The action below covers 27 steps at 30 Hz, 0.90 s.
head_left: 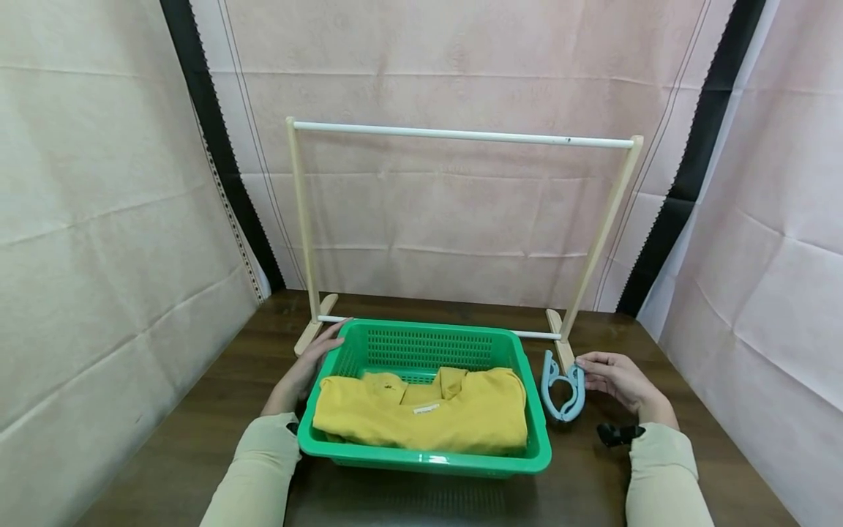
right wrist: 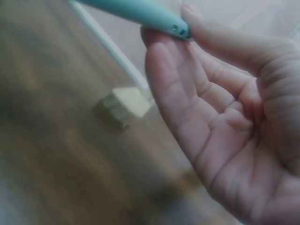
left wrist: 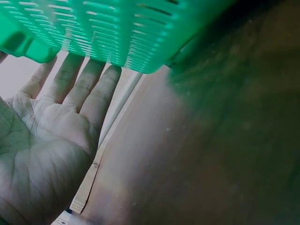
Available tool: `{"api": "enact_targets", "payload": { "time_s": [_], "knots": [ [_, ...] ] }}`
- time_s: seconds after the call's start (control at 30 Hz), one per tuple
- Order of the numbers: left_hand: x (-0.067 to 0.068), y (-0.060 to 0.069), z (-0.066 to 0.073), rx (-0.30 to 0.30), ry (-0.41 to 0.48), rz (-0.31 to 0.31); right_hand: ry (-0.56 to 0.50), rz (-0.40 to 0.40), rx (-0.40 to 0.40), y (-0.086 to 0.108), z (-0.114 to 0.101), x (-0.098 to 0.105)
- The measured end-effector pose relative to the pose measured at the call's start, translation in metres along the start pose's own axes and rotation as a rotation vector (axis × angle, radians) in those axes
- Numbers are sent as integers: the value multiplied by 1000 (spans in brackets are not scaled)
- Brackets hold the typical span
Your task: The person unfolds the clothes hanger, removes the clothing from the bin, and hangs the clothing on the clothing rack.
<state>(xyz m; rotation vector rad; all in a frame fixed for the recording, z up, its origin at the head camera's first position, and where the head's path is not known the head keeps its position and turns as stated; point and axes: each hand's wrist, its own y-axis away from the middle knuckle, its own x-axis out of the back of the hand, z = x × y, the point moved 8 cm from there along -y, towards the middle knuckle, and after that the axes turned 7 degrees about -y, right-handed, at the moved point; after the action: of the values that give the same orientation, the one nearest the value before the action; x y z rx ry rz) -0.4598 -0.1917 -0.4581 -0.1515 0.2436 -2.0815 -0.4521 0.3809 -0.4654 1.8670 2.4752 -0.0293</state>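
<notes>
A green basket (head_left: 421,460) holds a folded yellow garment (head_left: 461,417) with a collar and a small white label. At the basket's left side is my left hand (head_left: 309,369); in the left wrist view the fairly straight fingers of that hand (left wrist: 56,117) reach to the perforated green wall (left wrist: 108,28), their tips partly hidden. My right hand (head_left: 619,380) pinches a light blue folded plastic piece, like a folding hanger (head_left: 573,410), right of the basket. The right wrist view shows thumb and fingertips of the hand (right wrist: 225,112) on the end of the blue piece (right wrist: 145,14).
Behind the basket stands a rack with pale wooden posts (head_left: 303,219) and a white top bar (head_left: 461,135); its right foot (head_left: 560,340) is close to the blue piece. Pale cloth walls (head_left: 448,219) surround the dark wooden table (head_left: 197,446).
</notes>
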Motion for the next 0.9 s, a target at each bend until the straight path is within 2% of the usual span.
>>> {"api": "enact_targets", "payload": {
  "time_s": [0.2, 0.37, 0.5, 0.63, 0.9],
  "knots": [
    [2, 1, -1, 2, 4, 16, -38, 61, 56, -3, -17, -1],
    [-3, 2, -3, 10, 31, -3, -80, 75, 108, -2, -36, -7],
    [-4, 3, -1, 8, 16, 6, -81, 88, 149, -2, -55, -14],
    [-4, 1, 3, 2, 11, 6, -75, 93, 149, -5, -67, -21],
    [-2, 0, 2, -6, 4, -5, -78, 93, 146, -12, -79, -39]
  ]
}}
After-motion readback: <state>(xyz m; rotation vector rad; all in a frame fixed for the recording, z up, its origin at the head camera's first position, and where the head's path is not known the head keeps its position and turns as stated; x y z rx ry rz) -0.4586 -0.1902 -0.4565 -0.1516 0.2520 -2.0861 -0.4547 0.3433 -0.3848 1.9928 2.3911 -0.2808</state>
